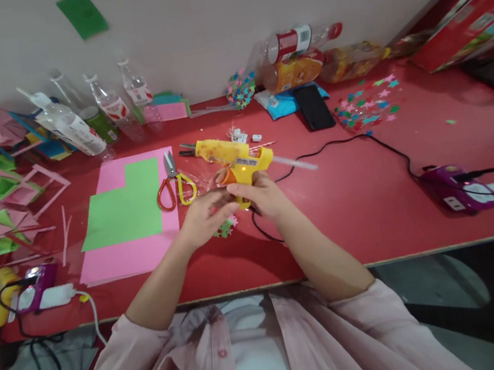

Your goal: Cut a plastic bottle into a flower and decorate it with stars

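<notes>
My right hand (pixel 267 194) is wrapped round the handle of a yellow glue gun (pixel 222 149). Its nozzle end points left, and a translucent glue stick (pixel 294 162) sticks out of its back. Close against the gun's orange trigger, my left hand (pixel 207 214) has its fingers curled in; what they hold, if anything, is hidden. Green and pink stars (pixel 225 228) show just below that hand. Scissors (pixel 174 182) with one red and one yellow handle lie to its left, partly over pink paper (pixel 121 260) and green paper (pixel 123 211).
Bottles (pixel 113 106) stand along the wall, and others (pixel 295 71) lie at the back. A black phone (pixel 313 107) and star-covered clear plastic (pixel 369 106) are right of centre. A black cord (pixel 349 139) runs to a purple power strip (pixel 449 189). Folded paper shapes (pixel 0 178) crowd the left.
</notes>
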Available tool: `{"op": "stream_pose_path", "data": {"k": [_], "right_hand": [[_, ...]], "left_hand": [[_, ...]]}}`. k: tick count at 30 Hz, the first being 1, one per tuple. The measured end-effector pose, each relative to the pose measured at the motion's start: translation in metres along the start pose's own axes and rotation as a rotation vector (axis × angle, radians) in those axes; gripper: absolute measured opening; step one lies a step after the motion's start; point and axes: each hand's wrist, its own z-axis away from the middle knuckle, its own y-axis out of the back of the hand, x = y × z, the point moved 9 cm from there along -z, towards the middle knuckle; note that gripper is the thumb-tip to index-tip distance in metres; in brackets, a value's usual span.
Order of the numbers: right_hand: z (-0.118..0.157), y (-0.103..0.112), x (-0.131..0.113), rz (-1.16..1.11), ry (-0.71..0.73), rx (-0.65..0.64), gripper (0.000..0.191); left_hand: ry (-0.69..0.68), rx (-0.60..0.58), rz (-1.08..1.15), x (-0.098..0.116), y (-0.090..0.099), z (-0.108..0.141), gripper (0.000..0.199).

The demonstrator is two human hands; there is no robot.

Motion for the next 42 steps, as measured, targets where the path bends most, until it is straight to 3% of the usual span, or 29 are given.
{"op": "stream_pose_path", "data": {"k": [3, 4, 8, 12, 13, 18, 20, 27, 35, 42], "right_hand": [[-0.002, 0.026, -0.013, 0.004, 0.075, 0.130, 0.019], [-0.002, 0.036, -0.016, -0.001, 0.094, 0.168, 0.020], [-0.005, 0.070, -0.018, 0.016, 0.116, 0.286, 0.017], [-0.007, 0.082, -0.005, -0.020, 0.123, 0.340, 0.013], [-0.008, 0.082, -0.002, -0.018, 0.118, 0.342, 0.013], [-0.008, 0.086, 0.007, 0.011, 0.077, 0.378, 0.015], [-0.008, 0.088, 0.008, 0.007, 0.074, 0.385, 0.016], [-0.010, 0.082, 0.008, 0.008, 0.105, 0.355, 0.011], [-0.010, 0.079, 0.013, 0.022, 0.084, 0.374, 0.015], [-0.009, 0.078, 0.006, 0.018, 0.124, 0.379, 0.011]], "left_hand": [[0.000, 0.099, -0.046, 0.009, 0.029, 0.011, 0.030], [0.005, 0.060, -0.084, 0.013, 0.032, 0.015, 0.028], [-0.005, -0.370, -0.255, 0.019, 0.012, 0.034, 0.021], [0.032, -0.167, -0.415, 0.013, 0.028, 0.026, 0.026], [0.043, -0.166, -0.429, 0.009, 0.027, 0.025, 0.026], [0.052, -0.522, -0.527, -0.011, -0.017, 0.042, 0.027], [0.042, -0.596, -0.603, -0.019, -0.032, 0.048, 0.028], [0.160, -0.410, -0.983, -0.046, -0.043, 0.033, 0.030], [0.165, -0.402, -1.079, -0.048, -0.045, 0.039, 0.029], [0.155, -0.393, -1.021, -0.041, -0.046, 0.044, 0.030]]}}
